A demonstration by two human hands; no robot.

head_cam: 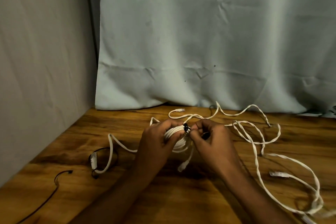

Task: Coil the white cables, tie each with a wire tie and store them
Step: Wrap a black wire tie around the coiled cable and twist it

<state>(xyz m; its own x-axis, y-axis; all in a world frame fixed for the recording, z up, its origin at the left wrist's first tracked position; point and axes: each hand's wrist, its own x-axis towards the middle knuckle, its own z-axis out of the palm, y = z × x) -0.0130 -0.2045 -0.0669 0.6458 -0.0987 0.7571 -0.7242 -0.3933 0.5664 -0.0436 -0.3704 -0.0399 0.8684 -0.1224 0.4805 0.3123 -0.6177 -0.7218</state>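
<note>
Head view: one white coil is wound and held just above the middle of the desk, nearer the back edge than the front. The left hand grips the coil, fingers curled over its left side and thumb underneath. The right hand pinches the ends of a black tie that already rings the top of the bundle (whether it is twisted tight cannot be told from here). So the coiling of this cable looks done and its tying is under way, not clearly finished.

The coil stands roughly on edge and tilted, its loops running from upper right at the tie down to lower left. A short tail hangs from it toward the front edge, ending in a plug.

Much seems left. A second cable sprawls loose over the right half of the desk, running from the back edge to the front right corner, long axis roughly back to front, with a plug lying inside its loops. Another white length snakes toward the left edge and passes behind the left hand; I cannot tell which cable it belongs to. Spare ties lie near the left front. No storage container is in sight, so storing has not begun.
</note>
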